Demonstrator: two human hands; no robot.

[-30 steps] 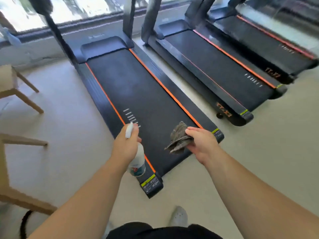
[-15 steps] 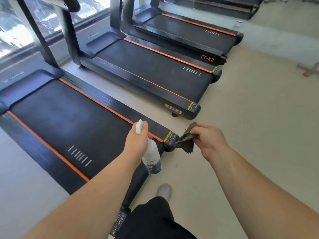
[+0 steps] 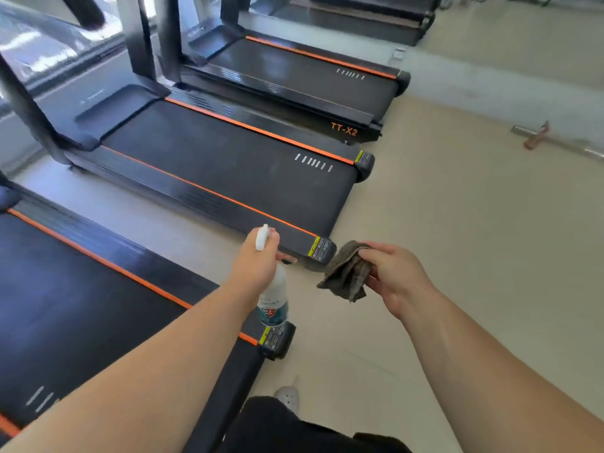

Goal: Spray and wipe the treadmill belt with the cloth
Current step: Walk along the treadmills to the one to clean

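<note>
Left hand (image 3: 258,259) curled round the neck of a white plastic spray bottle with a teal label (image 3: 273,305); a finger lies over the white nozzle head, which points away toward the far left. Bottle hangs upright below the fist, its base just above the rear right corner of the near-left treadmill.

Right hand (image 3: 392,273) pinches a crumpled grey-brown cloth (image 3: 346,273) between thumb and curled fingers. Cloth hangs free in the air, touching no surface, just right of the bottle and just near of the middle treadmill's rear left end cap.

Black belt of the near-left treadmill (image 3: 65,305), edged by an orange stripe, fills the lower left; the left forearm crosses over its rear end. Black belt of the middle treadmill (image 3: 228,165) lies beyond both hands, with a row of white dashes near its rear right. Neither hand touches either belt.

Third treadmill marked "TT-X2" (image 3: 294,70) sits farther back. Pale beige floor (image 3: 457,256) under both hands. White shoe (image 3: 289,398) on the floor near the bottom edge. Metal bar (image 3: 555,142) lies on the floor at far right, well apart.
</note>
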